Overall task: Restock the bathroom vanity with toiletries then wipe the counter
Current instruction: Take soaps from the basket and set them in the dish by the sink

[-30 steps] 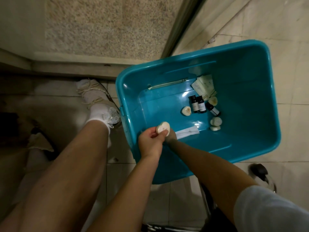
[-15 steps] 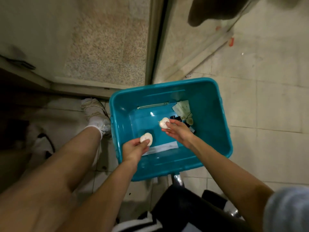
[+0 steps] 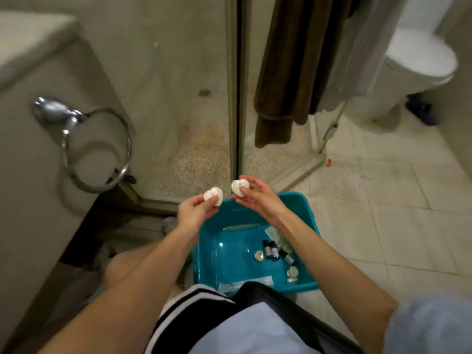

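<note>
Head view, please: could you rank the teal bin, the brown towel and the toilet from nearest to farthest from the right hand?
1. Teal bin, directly below the right hand, which pinches a round soap.
2. Brown towel, hanging ahead, past the bin.
3. Toilet, far right corner.

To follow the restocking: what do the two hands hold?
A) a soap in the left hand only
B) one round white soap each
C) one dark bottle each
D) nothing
B: the left hand pinches one soap, the right hand a second soap; the dark bottles lie in the teal tub.
</note>
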`<state>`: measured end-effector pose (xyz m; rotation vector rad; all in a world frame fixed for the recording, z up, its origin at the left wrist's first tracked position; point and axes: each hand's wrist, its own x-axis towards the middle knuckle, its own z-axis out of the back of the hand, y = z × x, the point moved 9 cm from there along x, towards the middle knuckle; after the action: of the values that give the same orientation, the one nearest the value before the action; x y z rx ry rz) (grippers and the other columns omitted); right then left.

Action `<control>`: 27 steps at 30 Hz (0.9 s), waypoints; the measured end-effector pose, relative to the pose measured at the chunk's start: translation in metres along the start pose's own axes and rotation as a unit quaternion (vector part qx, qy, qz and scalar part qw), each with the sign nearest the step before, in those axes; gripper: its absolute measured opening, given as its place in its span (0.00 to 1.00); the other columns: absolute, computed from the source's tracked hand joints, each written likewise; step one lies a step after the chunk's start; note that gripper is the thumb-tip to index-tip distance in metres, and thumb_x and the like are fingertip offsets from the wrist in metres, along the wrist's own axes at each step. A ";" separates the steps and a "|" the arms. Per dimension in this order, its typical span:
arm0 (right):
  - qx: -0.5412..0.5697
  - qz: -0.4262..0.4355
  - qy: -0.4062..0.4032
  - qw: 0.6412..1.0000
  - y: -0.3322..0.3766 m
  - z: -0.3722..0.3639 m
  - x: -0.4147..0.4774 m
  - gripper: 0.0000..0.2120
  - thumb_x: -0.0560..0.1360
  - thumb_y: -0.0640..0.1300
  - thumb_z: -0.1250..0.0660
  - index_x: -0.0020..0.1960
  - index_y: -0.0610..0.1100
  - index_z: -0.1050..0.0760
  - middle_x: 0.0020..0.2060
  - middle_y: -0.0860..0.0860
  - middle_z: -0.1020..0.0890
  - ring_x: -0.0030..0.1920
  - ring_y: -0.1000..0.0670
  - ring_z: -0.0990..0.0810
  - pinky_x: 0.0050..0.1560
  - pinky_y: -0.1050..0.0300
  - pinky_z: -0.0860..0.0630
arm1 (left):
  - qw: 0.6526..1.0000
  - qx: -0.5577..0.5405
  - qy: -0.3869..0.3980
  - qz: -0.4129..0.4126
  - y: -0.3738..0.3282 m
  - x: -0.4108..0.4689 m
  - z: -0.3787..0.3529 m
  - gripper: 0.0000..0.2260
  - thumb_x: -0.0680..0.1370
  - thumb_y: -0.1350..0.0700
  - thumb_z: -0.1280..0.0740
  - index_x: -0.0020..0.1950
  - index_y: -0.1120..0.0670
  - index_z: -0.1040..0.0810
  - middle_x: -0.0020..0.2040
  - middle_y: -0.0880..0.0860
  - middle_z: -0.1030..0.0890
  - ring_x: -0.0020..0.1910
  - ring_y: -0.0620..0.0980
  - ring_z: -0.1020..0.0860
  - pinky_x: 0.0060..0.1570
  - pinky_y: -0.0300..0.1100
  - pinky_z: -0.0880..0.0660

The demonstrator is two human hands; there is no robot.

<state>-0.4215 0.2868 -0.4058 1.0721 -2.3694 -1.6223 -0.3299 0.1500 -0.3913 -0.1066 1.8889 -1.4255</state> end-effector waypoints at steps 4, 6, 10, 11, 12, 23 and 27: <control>-0.035 0.065 0.042 0.996 0.072 -0.064 -0.025 0.13 0.76 0.36 0.35 0.60 0.44 0.28 0.53 0.44 0.19 0.44 0.48 0.15 0.48 0.59 0.19 | 0.996 -0.017 0.003 -0.084 -0.080 -0.047 0.014 0.16 0.74 0.66 0.32 0.61 0.69 0.27 0.47 0.60 0.21 0.33 0.45 0.21 0.32 0.29 0.23; -0.049 0.092 0.065 0.992 0.105 -0.098 -0.042 0.14 0.76 0.37 0.34 0.60 0.44 0.28 0.53 0.45 0.19 0.47 0.46 0.16 0.51 0.56 0.19 | 0.991 -0.025 -0.001 -0.135 -0.121 -0.077 0.022 0.16 0.74 0.67 0.31 0.61 0.68 0.26 0.43 0.57 0.21 0.35 0.46 0.21 0.33 0.30 0.22; -0.049 0.139 0.118 0.982 0.163 -0.168 -0.073 0.12 0.76 0.36 0.35 0.59 0.44 0.28 0.54 0.43 0.20 0.44 0.48 0.16 0.49 0.57 0.19 | 0.974 -0.027 -0.010 -0.225 -0.195 -0.140 0.043 0.17 0.73 0.67 0.30 0.60 0.69 0.25 0.40 0.54 0.21 0.38 0.47 0.22 0.32 0.28 0.22; -0.051 0.150 0.132 0.978 0.176 -0.185 -0.081 0.12 0.76 0.36 0.34 0.58 0.45 0.27 0.53 0.44 0.19 0.43 0.48 0.15 0.48 0.58 0.19 | 0.969 -0.027 -0.014 -0.246 -0.211 -0.154 0.051 0.16 0.73 0.67 0.30 0.60 0.69 0.25 0.40 0.54 0.21 0.38 0.48 0.22 0.32 0.28 0.23; -0.053 0.159 0.144 0.975 0.187 -0.201 -0.088 0.11 0.76 0.36 0.34 0.57 0.45 0.27 0.52 0.44 0.19 0.42 0.48 0.15 0.46 0.58 0.18 | 0.964 -0.026 -0.021 -0.265 -0.227 -0.167 0.059 0.16 0.73 0.66 0.30 0.59 0.68 0.25 0.40 0.54 0.21 0.39 0.48 0.22 0.32 0.28 0.23; -0.118 0.189 0.216 0.951 0.243 -0.372 -0.112 0.09 0.75 0.36 0.33 0.53 0.46 0.26 0.45 0.48 0.19 0.38 0.55 0.18 0.39 0.64 0.20 | 0.912 -0.078 -0.136 -0.378 -0.345 -0.253 0.182 0.14 0.73 0.66 0.29 0.57 0.65 0.24 0.39 0.54 0.22 0.35 0.47 0.22 0.31 0.27 0.23; -0.142 0.170 0.260 0.940 0.231 -0.445 -0.099 0.10 0.76 0.36 0.34 0.55 0.43 0.27 0.45 0.49 0.20 0.41 0.54 0.20 0.41 0.64 0.20 | 0.896 -0.113 -0.205 -0.377 -0.361 -0.257 0.253 0.13 0.72 0.65 0.29 0.56 0.65 0.23 0.40 0.54 0.22 0.36 0.48 0.23 0.29 0.28 0.23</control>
<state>-0.2714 0.0376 0.0146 0.8412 -1.7923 -1.3035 -0.1233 -0.0617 0.0247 -1.2712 1.7007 -1.4775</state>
